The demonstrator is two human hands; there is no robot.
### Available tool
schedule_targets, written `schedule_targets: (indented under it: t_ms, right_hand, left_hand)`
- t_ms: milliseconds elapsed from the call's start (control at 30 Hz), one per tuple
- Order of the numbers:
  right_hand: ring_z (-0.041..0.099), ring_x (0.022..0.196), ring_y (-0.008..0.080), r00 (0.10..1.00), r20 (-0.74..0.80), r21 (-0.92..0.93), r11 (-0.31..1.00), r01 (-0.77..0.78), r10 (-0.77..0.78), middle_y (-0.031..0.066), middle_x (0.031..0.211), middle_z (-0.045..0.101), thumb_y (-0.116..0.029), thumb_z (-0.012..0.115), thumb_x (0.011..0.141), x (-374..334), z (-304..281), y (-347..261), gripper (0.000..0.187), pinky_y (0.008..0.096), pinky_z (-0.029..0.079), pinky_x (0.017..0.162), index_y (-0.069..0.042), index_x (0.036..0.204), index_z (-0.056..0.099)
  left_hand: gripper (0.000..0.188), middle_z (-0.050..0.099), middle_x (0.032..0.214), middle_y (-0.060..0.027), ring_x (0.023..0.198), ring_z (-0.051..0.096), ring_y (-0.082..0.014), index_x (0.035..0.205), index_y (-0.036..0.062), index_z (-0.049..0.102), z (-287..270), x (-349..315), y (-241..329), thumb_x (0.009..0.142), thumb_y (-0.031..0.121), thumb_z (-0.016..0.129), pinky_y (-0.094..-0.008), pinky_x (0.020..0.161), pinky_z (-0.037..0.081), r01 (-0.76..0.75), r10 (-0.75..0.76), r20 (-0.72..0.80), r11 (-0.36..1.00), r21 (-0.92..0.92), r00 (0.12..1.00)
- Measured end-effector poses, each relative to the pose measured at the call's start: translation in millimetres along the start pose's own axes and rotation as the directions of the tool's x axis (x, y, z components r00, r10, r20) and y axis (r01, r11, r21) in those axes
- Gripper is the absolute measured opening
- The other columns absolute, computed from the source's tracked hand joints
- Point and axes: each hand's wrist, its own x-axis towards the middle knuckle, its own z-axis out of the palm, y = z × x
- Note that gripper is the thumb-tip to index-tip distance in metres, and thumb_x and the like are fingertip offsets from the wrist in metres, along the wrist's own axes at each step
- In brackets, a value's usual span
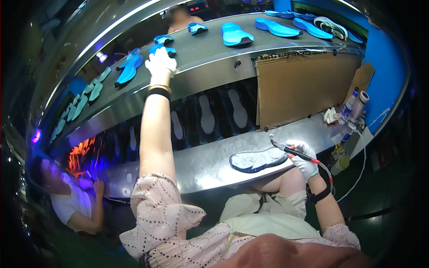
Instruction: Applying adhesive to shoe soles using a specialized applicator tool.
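One long, dark conveyor belt (pixel 203 44) spans the upper view, rising left to right and bounded in front by a metal side rail. Below it, a shiny metal bench (pixel 196 167) runs nearly parallel, and a cardboard panel (pixel 304 91) stands between them at the right. The white-lined sole (pixel 257 160) lies on the bench, its long axis roughly left to right, the right end slightly higher and beside the right hand; its dark rim sits close to the bench's near edge, and metal surface runs on leftward from its left end. The gloved left hand (pixel 161 62) reaches over the belt's front edge onto a blue sole (pixel 169 48); whether its fingers grip cannot be told. A stretch of belt separates that sole from the next blue one rightward. The gloved right hand (pixel 305 166) has its fingers closed around a slim black tool (pixel 297 152), tip pointing up-left above the white-lined sole's right part.
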Motion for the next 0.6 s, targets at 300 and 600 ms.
schedule_targets:
  t_ms: [300, 600]
  right_hand:
    - [0.055, 0.083, 0.0072, 0.981, 0.099, -0.003, 0.986, -0.165, 0.164, 0.0021, 0.091, 0.061, 0.002, 0.065, 0.079, -14, 33, 4, 0.018, 0.0218, 0.044, 0.077, -0.004, 0.094, 0.057]
    - [0.055, 0.083, 0.0073, 0.987, 0.041, 0.038, 0.986, -0.160, 0.158, 0.0006, 0.089, 0.061, 0.000, 0.063, 0.081, -9, 20, 13, 0.017, 0.0215, 0.045, 0.076, -0.005, 0.095, 0.057]
  left_hand:
    - [0.024, 0.066, 0.093, -0.0053, 0.097, 0.060, -0.0230, 0.088, 0.0199, 0.070, -13, -15, -9, 0.075, 0.038, 0.061, -0.0428, 0.091, 0.035, -0.018, 0.038, -0.117, 0.985, 0.169, 0.992]
    - [0.030, 0.061, 0.091, -0.0097, 0.084, 0.059, -0.0228, 0.095, 0.0070, 0.066, -110, -99, -38, 0.089, 0.034, 0.053, -0.0375, 0.081, 0.047, -0.490, -0.153, -0.613, 0.466, -0.736, 0.775]
